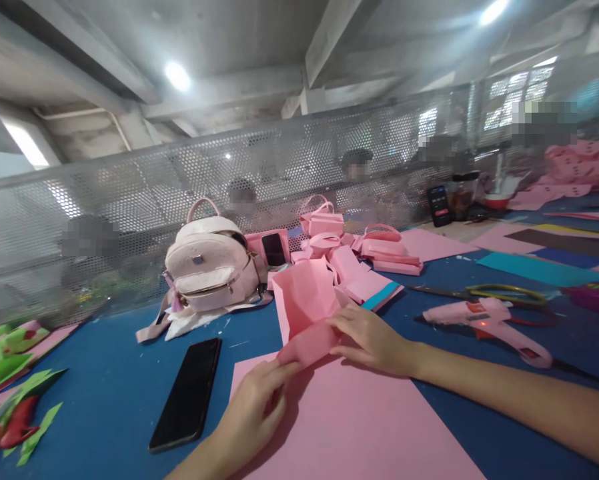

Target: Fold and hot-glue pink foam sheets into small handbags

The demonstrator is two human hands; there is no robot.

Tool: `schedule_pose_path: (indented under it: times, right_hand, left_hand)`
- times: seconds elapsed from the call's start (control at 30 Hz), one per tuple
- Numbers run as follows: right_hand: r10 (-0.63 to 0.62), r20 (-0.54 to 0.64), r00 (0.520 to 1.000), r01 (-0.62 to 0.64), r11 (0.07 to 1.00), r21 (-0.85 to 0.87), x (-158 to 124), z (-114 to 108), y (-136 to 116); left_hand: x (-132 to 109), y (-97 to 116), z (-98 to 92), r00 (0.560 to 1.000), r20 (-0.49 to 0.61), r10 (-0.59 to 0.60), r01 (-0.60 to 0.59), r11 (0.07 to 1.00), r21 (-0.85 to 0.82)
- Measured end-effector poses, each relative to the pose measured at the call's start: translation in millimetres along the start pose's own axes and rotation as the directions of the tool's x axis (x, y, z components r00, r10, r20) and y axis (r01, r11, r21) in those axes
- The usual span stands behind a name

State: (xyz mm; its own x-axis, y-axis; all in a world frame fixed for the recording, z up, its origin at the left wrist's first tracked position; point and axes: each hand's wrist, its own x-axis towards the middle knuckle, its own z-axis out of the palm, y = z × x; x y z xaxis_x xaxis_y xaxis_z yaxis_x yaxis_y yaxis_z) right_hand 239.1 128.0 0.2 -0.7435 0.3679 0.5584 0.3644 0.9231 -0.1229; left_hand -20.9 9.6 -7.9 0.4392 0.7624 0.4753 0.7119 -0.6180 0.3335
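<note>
A pink paper box-like piece [304, 293] with an open top stands at the middle of the table, its near side folded into a flap. My left hand [259, 403] pinches the left end of that flap between thumb and fingers. At the flap's right end, my right hand [372, 340] grips the same pink piece, its fingers bent over the edge. Beneath both hands lies a large flat pink sheet [369, 420]. A pink glue gun [489, 327] with a small lit orange light rests to the right of my right hand.
A black phone [185, 393] lies left of my left hand, with a white backpack [212, 267] behind it. Folded pink paper bags [324, 230] crowd the back. Yellow-handled scissors [504, 293] lie right; red-handled scissors [19, 423] and green scraps lie left. A perforated metal screen [289, 153] stands behind.
</note>
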Motion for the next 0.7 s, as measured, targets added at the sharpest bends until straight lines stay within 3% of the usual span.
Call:
schedule_pose_path:
  times: [0.13, 0.23, 0.37, 0.4, 0.5, 0.7]
  right_hand:
    - [0.17, 0.019, 0.985, -0.171, 0.981, 0.088, -1, 6, -15]
    - [0.214, 0.077, 0.974, -0.219, 0.974, 0.052, 0, 7, -17]
    - [0.216, 0.077, 0.973, -0.22, 0.974, 0.045, 0, 5, -14]
    - [0.219, 0.068, 0.973, -0.223, 0.973, 0.052, -1, 4, -13]
    - [0.242, 0.024, 0.97, -0.243, 0.968, 0.057, -2, 6, -13]
    - [0.246, 0.079, 0.966, -0.243, 0.969, -0.053, -2, 8, -17]
  left_hand:
    - [2, 7, 0.3, 0.985, 0.083, 0.153, -0.166, 0.967, 0.194]
    - [6, 15, -1.3, 0.955, 0.141, 0.26, -0.296, 0.865, 0.405]
    - [8, 16, -3.9, 0.958, 0.071, 0.278, -0.261, 0.74, 0.62]
    - [8, 14, -4.2, 0.959, 0.046, 0.279, -0.243, 0.728, 0.641]
    - [4, 5, -4.3, 0.922, 0.163, 0.351, -0.369, 0.667, 0.647]
    - [1, 0, -4.9, 0.884, 0.16, 0.439, -0.435, 0.648, 0.625]
